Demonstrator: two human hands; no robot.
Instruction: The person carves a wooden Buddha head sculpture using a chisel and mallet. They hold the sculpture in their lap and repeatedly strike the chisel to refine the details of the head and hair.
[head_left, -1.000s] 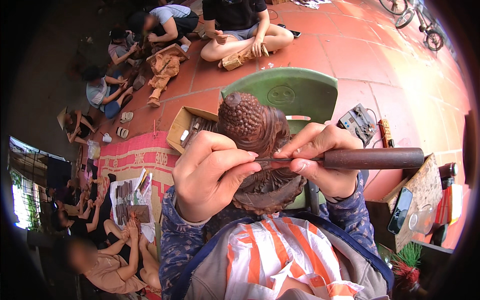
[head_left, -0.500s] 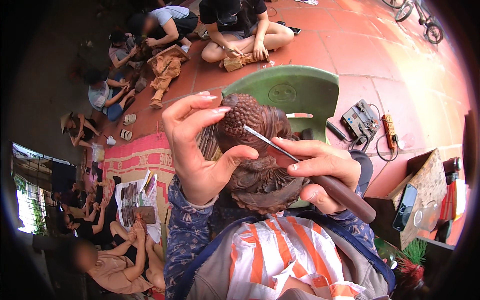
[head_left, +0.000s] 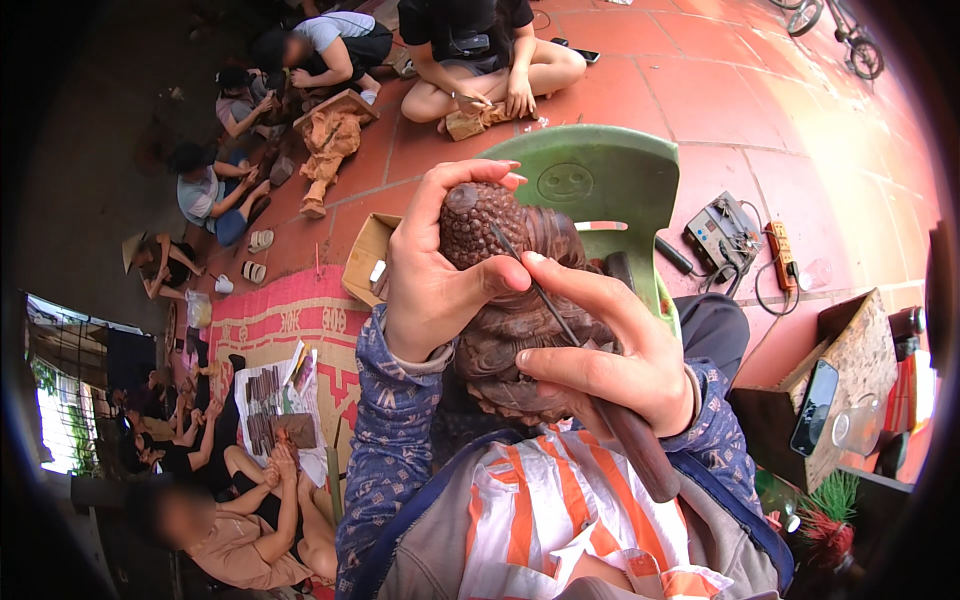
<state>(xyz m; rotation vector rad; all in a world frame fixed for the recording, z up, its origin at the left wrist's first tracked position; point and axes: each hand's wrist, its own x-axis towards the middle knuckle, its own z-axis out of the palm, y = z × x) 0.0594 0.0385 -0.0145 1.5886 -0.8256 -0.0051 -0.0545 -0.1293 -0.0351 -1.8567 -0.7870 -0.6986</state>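
Floor (head_left: 700,100): red tiles
Carved figure (head_left: 500,335): between us and the green chairback (head_left: 615,165)
Left hand (head_left: 430,275): our half-spread fingers clasp its head
Right hand (head_left: 630,365): our closed fingers grip the chisel (head_left: 632,442)

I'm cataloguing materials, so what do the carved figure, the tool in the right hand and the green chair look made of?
Carved figure: probably wood, dark brown with a slight sheen, judging by its finely cut detail. Tool: the thin, straight, dark shaft suggests metal; the smooth, uniform brown handle could be wood or plastic. Green chair: likely moulded plastic, from its smooth surface and rounded edges.
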